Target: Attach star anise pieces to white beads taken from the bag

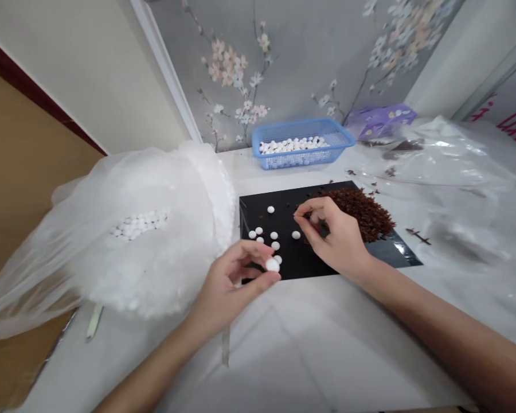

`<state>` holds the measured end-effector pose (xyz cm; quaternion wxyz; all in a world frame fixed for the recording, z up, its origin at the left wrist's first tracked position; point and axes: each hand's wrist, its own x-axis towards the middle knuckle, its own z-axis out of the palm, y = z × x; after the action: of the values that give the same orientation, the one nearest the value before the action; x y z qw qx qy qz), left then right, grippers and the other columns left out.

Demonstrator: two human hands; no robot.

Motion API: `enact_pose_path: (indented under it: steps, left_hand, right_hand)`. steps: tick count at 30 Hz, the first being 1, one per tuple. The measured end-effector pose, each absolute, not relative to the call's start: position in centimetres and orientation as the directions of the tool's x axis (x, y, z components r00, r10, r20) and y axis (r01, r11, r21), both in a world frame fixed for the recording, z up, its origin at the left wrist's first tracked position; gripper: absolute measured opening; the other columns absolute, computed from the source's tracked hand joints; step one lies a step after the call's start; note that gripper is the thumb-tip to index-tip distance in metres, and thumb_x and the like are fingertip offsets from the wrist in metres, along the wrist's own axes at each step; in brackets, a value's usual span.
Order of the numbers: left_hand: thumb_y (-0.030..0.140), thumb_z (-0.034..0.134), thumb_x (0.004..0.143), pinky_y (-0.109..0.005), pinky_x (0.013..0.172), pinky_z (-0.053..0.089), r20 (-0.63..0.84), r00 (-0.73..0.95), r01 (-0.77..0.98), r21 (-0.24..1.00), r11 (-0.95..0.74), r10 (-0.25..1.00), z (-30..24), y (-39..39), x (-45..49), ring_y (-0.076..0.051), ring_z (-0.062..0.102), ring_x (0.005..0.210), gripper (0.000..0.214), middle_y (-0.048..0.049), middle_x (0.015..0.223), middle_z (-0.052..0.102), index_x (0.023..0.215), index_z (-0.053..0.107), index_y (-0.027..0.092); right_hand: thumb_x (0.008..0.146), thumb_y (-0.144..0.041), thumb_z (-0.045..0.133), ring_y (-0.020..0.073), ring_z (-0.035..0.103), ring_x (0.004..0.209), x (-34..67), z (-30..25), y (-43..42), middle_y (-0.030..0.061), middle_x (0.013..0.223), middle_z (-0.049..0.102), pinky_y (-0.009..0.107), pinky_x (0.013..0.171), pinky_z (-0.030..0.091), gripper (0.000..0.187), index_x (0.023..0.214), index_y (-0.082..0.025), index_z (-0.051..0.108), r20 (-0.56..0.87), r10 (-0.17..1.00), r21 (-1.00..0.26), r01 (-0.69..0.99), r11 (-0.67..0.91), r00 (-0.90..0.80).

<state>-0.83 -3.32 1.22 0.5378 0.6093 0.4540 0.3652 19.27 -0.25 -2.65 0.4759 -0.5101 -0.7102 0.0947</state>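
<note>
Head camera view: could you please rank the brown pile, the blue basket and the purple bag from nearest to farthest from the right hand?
1. Brown pile: on the black mat, right beside the right hand.
2. Blue basket: farther back, slightly to the left.
3. Purple bag: farthest, at the back right, beyond the basket.

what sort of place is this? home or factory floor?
Likely a home table used for small piecework, not a factory floor: floral wallpaper behind, a blue basket and a big clear bag of white beads, a black mat with a brown pile. The left hand pinches one white bead.
</note>
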Motion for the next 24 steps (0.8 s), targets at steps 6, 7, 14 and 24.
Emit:
enact_pose_path:
  steps: [6, 7, 14, 24]
  left_hand:
    - [0.033, 0.066, 0.071, -0.022, 0.068, 0.044, -0.325, 0.430, 0.076, 0.943, 0.325, 0.842, -1.1, -2.7, 0.1, -0.011, 0.058, 0.068, 0.020, -0.0034, 0.077, 0.064, 0.079, 0.065, 0.015]
    - [0.034, 0.066, 0.071, -0.022, 0.067, 0.044, -0.337, 0.422, 0.059, 0.936, 0.346, 0.842, -1.2, -2.6, 0.1, -0.010, 0.057, 0.068, 0.020, -0.0029, 0.075, 0.064, 0.079, 0.065, 0.015]
    - [0.034, 0.067, 0.070, -0.020, 0.067, 0.044, -0.325, 0.391, -0.061, 0.924, 0.377, 0.861, -1.3, -2.2, -0.1, -0.010, 0.056, 0.070, 0.019, -0.0020, 0.075, 0.063, 0.078, 0.066, 0.016]
    - [0.037, 0.067, 0.069, -0.020, 0.063, 0.042, -0.340, 0.409, -0.089, 0.909, 0.408, 0.847, -1.2, -2.0, 0.0, -0.008, 0.053, 0.063, 0.022, -0.0005, 0.067, 0.060, 0.067, 0.064, 0.015]
  right_hand:
    - [0.082, -0.017, 0.052, 0.0047, 0.042, 0.046, 16.7, -2.1, -2.5, -0.0012, 0.083, 0.056, 0.021, 0.045, 0.036, 0.017, 0.089, -0.022, 0.038, 0.374, 0.927, -0.910, 0.182, 0.373, -0.033]
    - [0.082, -0.018, 0.052, 0.0047, 0.043, 0.046, 16.4, -2.0, -2.7, -0.0013, 0.083, 0.056, 0.020, 0.045, 0.036, 0.017, 0.089, -0.022, 0.038, 0.344, 0.938, -0.929, 0.133, 0.346, -0.040]
    - [0.081, -0.016, 0.053, 0.0040, 0.042, 0.045, 15.8, -1.2, -3.5, -0.0021, 0.080, 0.058, 0.019, 0.043, 0.036, 0.018, 0.086, -0.022, 0.037, 0.329, 0.944, -0.943, 0.043, 0.331, -0.032]
    - [0.081, -0.013, 0.053, 0.0043, 0.041, 0.046, 15.7, -2.0, -3.9, -0.0016, 0.083, 0.058, 0.020, 0.045, 0.036, 0.019, 0.089, -0.023, 0.038, 0.396, 0.915, -0.910, 0.100, 0.402, -0.076]
